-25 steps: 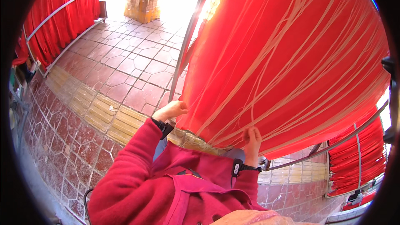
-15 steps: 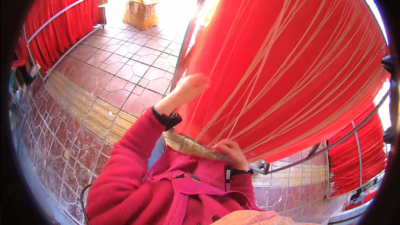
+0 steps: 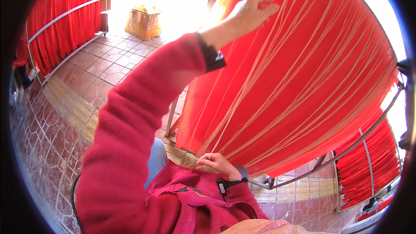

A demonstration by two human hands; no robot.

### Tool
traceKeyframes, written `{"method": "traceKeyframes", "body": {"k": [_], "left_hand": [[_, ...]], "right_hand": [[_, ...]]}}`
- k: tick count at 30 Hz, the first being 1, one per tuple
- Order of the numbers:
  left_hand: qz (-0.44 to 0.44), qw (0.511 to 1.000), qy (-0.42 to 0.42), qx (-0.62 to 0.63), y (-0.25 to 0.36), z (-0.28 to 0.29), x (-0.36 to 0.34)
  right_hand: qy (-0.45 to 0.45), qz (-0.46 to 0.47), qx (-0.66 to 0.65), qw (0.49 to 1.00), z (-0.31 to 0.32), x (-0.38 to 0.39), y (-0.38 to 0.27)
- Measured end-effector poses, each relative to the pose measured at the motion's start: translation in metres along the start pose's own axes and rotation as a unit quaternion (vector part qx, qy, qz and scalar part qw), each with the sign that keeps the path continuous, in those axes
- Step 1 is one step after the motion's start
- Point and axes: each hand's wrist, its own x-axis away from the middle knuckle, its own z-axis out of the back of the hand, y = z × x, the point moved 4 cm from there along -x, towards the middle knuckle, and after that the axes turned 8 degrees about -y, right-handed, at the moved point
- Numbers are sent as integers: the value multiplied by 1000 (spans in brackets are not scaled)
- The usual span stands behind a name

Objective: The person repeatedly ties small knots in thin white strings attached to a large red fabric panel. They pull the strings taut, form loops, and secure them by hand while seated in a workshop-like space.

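Note:
A wide sheet of red threads (image 3: 299, 78) hangs on a metal frame in front of me, with bunches of pale strands (image 3: 249, 84) running slantwise across it. My left hand (image 3: 251, 15) is raised over the sheet's upper left part, its fingers curled beside the strands. What they pinch, if anything, is too small to tell. Low down by the sheet's bottom edge is my right hand (image 3: 219, 164), thumb and fingers drawn together. The pale strands narrow toward it, but its fingertips hide whether it holds any.
The metal frame's curved lower bar (image 3: 312, 174) runs along the right. More red threads hang on a rack (image 3: 67, 15) at far left and another (image 3: 368, 160) at lower right. A cardboard box (image 3: 143, 24) stands on the tiled floor (image 3: 89, 78) beyond.
My left hand has risen up and to the right, from the sheet's left edge to over its upper part. My right hand has shifted slightly left and down.

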Motion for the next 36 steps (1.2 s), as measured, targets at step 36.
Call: {"method": "traceKeyframes", "body": {"k": [36], "left_hand": [[84,982,-65,157,25,-11,-105]], "right_hand": [[428,366,241,790,191,43,-512]]}}
